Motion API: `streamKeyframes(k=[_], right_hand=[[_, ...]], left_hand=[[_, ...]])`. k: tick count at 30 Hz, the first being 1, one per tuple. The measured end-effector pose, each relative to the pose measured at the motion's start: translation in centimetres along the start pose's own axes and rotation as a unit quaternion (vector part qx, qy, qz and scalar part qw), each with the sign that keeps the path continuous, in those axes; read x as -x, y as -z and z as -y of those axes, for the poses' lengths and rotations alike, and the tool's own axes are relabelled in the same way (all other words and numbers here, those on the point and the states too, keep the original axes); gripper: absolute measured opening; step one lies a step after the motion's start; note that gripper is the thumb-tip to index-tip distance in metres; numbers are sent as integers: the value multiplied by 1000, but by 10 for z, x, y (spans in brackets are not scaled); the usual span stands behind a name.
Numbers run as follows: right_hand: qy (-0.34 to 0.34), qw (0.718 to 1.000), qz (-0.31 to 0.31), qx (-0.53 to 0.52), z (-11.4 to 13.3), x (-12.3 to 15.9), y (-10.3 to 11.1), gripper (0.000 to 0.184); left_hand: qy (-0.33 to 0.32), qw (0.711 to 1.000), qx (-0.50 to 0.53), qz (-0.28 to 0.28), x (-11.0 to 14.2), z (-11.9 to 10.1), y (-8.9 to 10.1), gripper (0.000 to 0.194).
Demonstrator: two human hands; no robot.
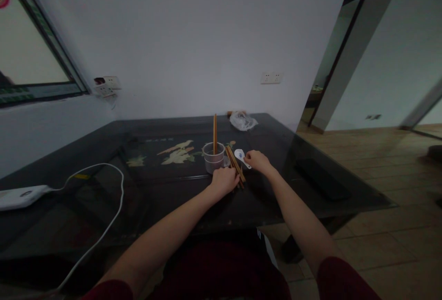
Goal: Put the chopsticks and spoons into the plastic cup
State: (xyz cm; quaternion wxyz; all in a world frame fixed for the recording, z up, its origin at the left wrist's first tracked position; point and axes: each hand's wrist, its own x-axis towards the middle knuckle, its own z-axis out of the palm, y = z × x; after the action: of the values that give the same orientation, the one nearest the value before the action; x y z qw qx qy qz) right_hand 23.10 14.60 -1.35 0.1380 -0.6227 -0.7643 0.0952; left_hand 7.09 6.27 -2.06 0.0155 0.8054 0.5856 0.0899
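A grey cup [213, 161] with a handle on its right side stands on the dark table, and a few chopsticks [215, 134] rise upright out of it. Just right of the cup lies a loose bundle of wooden chopsticks [236, 162], slanting toward me. My left hand [224, 179] is closed at the near part of this bundle, its fingertips partly hidden. A white spoon [239, 154] with a blue pattern is right of the bundle, its handle angled toward me. My right hand [258, 161] has curled fingers pinched at the spoon's neck.
A crumpled clear plastic bag [243, 121] lies at the table's back edge by the wall. On the right is a dark flat object [321, 179]. A white power strip [24, 197] lies at left, its white cable [121, 189] looping off the front edge.
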Motion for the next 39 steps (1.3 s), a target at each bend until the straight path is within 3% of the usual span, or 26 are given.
streamKeyframes(k=[11,22,39], right_hand=[[-123,991,10,50,-2,6,12,29],[-125,991,23,50,0,9,11,28],[-127,988,58,61,-3,8,7,31]], left_hand=[[17,999,-40,12,-3,0,0,43],[36,998,-51,19,-9,-12,4,43],[26,997,-25,67,-4,-4,8,37]])
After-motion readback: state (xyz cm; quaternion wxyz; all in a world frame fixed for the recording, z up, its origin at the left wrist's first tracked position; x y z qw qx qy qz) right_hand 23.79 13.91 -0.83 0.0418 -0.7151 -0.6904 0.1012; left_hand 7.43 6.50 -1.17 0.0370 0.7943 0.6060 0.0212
